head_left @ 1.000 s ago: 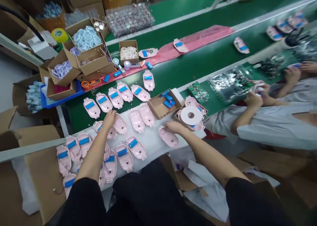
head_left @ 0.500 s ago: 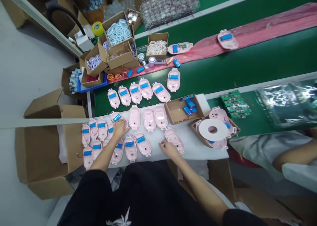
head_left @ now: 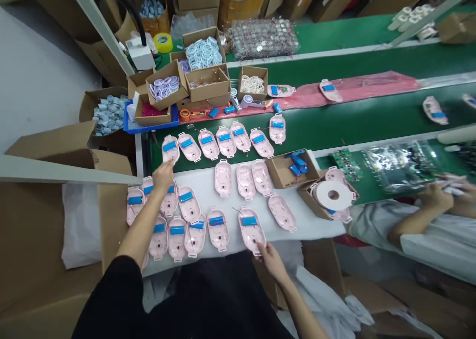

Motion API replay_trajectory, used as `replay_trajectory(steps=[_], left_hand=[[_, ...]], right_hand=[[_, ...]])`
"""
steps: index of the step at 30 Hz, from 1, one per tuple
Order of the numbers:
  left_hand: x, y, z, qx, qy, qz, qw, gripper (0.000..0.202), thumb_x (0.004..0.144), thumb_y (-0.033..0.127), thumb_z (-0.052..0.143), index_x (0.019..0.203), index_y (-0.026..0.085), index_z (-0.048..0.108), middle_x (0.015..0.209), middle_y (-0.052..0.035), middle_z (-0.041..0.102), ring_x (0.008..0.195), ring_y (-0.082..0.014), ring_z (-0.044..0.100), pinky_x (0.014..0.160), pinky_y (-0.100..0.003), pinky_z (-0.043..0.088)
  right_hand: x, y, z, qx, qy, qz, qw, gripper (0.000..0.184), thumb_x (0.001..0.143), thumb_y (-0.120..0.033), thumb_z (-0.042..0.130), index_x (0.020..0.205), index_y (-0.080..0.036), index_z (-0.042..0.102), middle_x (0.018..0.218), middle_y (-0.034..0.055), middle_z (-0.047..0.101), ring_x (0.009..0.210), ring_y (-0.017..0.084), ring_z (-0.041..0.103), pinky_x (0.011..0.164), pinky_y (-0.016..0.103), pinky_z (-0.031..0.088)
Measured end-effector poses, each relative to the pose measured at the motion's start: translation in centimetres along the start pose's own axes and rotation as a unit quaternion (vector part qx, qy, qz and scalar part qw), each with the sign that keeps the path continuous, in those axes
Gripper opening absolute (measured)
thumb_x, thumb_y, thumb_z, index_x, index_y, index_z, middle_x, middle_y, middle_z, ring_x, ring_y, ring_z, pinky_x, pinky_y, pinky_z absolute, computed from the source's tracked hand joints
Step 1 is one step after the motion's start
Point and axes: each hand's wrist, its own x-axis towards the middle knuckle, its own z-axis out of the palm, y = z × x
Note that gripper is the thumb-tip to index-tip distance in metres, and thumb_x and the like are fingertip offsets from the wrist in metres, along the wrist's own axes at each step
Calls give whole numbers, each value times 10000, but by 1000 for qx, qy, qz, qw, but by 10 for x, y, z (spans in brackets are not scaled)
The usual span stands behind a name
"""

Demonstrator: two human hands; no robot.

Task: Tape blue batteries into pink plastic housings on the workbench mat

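Observation:
Many pink plastic shells, most with a blue battery, lie on the white bench top [head_left: 226,207] and in a row on the green belt [head_left: 334,123]. My left hand [head_left: 162,175] reaches to the belt's near edge, fingers closed on the near end of the leftmost pink shell [head_left: 170,148] of that row. My right hand [head_left: 270,258] is at the bench's front edge, fingers pinching the near end of another battery-fitted pink shell [head_left: 251,228]. Three shells without batteries [head_left: 243,179] lie mid-bench.
A small carton of blue batteries [head_left: 293,166] and a white tape roll [head_left: 332,195] sit to the right. Cartons of rings [head_left: 203,54] stand behind the belt. Green circuit boards [head_left: 347,161] and a co-worker's hands [head_left: 437,198] are at right. A large cardboard box [head_left: 55,215] stands left.
My left hand moved from the bench up to the belt, where the row holds one more shell. My right hand pulled back to the front edge, onto a battery-fitted shell. The view shifted.

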Motion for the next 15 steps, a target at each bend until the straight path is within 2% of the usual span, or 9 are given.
replay_trajectory(steps=[3,5,7,10,12,15], left_hand=[[46,-28,7,-20,-8,-8,1000,445,1070,359,392,1424,226,626,1505,-144,617,1424,-270,537,1256,-519,381],[63,-32,23,-31,-26,-8,999,405,1048,424,503,1377,238,649,1470,-153,638,1409,-301,547,1232,-602,388],[67,-28,42,-40,-49,-5,998,432,1007,478,612,1354,223,646,1453,-140,638,1394,-317,554,1190,-639,418],[61,-16,62,-48,-82,-4,995,427,994,478,649,1318,199,656,1443,-124,624,1354,-293,577,1164,-591,462],[55,-9,66,-50,-100,-11,994,369,1008,478,624,1281,236,682,1443,-121,626,1328,-263,588,1158,-553,485],[47,2,58,-41,-104,-40,993,318,1005,402,630,1272,241,696,1445,-109,640,1348,-246,585,1189,-535,469]], right_hand=[[-24,-23,-2,19,17,14,1000,496,720,-791,653,796,-302,632,590,43,621,492,278,625,492,420,513],[-25,-43,2,39,12,15,999,519,726,-782,682,834,-276,643,615,36,621,497,250,603,504,397,499],[-14,-66,8,52,-10,12,999,543,733,-765,707,882,-246,650,631,25,616,511,222,578,515,369,485],[24,-101,19,56,-66,-6,996,573,754,-753,714,946,-218,641,653,6,601,538,183,541,529,326,465],[59,-131,32,48,-115,-25,992,571,785,-752,690,956,-212,612,647,-22,557,527,153,491,507,292,421],[116,-189,76,7,-216,-77,973,512,877,-717,617,946,-215,547,622,-67,492,506,117,425,485,253,352]])
